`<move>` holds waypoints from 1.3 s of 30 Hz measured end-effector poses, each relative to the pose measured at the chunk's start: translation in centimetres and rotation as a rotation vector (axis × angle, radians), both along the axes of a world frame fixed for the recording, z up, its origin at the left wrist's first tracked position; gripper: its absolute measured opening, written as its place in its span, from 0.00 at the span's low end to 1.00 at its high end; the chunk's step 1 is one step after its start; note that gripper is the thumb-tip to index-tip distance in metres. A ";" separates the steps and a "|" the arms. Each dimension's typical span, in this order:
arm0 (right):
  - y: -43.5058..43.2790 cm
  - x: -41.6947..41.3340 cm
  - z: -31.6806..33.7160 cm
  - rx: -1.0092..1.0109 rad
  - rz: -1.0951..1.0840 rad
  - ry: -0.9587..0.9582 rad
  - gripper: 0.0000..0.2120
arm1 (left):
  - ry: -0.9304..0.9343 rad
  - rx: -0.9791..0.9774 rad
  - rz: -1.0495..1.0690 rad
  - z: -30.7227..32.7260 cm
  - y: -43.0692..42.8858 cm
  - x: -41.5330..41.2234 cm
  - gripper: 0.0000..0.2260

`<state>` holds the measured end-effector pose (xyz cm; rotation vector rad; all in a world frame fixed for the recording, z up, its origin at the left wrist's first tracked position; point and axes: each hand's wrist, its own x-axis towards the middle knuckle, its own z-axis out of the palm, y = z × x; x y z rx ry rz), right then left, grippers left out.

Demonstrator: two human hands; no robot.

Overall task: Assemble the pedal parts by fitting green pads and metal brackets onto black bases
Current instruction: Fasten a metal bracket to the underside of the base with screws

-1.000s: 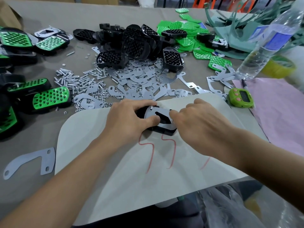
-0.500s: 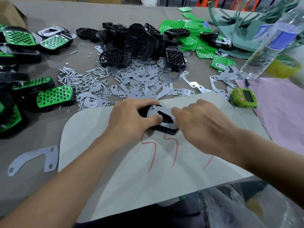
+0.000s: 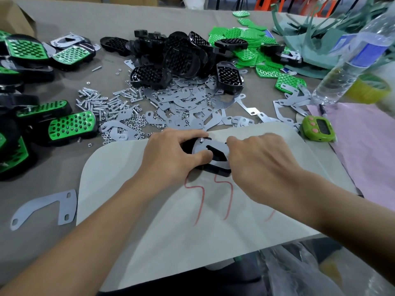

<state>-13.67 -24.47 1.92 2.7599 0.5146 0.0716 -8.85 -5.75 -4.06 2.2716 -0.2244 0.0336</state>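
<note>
The grey desk [image 3: 53, 174] carries a white sheet [image 3: 149, 221], and the one pedal being worked on lies at the sheet's far edge. Beyond the sheet is a heap of black bases [image 3: 181, 58], about a dozen but too overlapped to count. A spread of green pads [image 3: 252, 41] lies right of that heap. Left of the sheet are at least six finished pedals [image 3: 70, 124], and one water bottle [image 3: 350, 60] stands to its right. The left hand [image 3: 168, 157] grips the black base [image 3: 215, 170], fingers curled over its far side and thumb pressing the single metal bracket [image 3: 220, 144] flat. The right hand [image 3: 260, 167] has its fingers bunched on the bracket's right end; what else they pinch, I cannot tell. The base looks like light, stiff plastic, best held by its long sides. The thin bracket is probably slick with hard edges, so take it by its rim. Dozens of spare brackets [image 3: 181, 107] lie just beyond the sheet, one lone bracket [image 3: 42, 207] to its left, and screws [image 3: 102, 101] too many to count.
</note>
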 end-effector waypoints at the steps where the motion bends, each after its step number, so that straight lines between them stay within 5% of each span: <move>1: -0.1 -0.1 0.0 -0.025 0.049 0.018 0.03 | -0.001 0.000 -0.003 0.0 0.0 0.0 0.25; 4: 0.3 -0.2 0.3 -0.118 0.136 0.059 0.16 | -0.006 -0.006 -0.007 0.0 0.0 0.1 0.25; 9: 1.7 -0.2 0.4 -0.072 0.087 0.087 0.08 | -0.004 -0.003 -0.012 0.0 0.1 0.1 0.23; 13: 2.0 -0.1 1.2 -0.045 -0.015 0.166 0.17 | 0.004 0.001 -0.017 0.1 0.0 0.0 0.24; 20: -0.5 -0.2 1.2 0.053 0.181 0.114 0.08 | 0.004 0.011 -0.011 0.1 0.0 0.0 0.26; 25: -1.0 0.4 0.1 0.266 -0.075 0.050 0.10 | 0.010 0.002 -0.006 0.1 0.0 0.0 0.26; 28: -1.3 0.1 -0.7 0.759 -0.262 0.020 0.03 | 0.010 0.004 -0.015 0.1 0.0 -0.1 0.25; 32: 1.7 -1.0 -2.7 0.840 -0.218 0.204 0.35 | -0.052 -0.012 -0.041 0.4 -0.1 -0.3 0.22; 39: 2.3 -0.5 -4.7 0.925 -0.347 0.109 0.35 | -0.012 0.014 -0.023 0.8 0.1 -1.0 0.22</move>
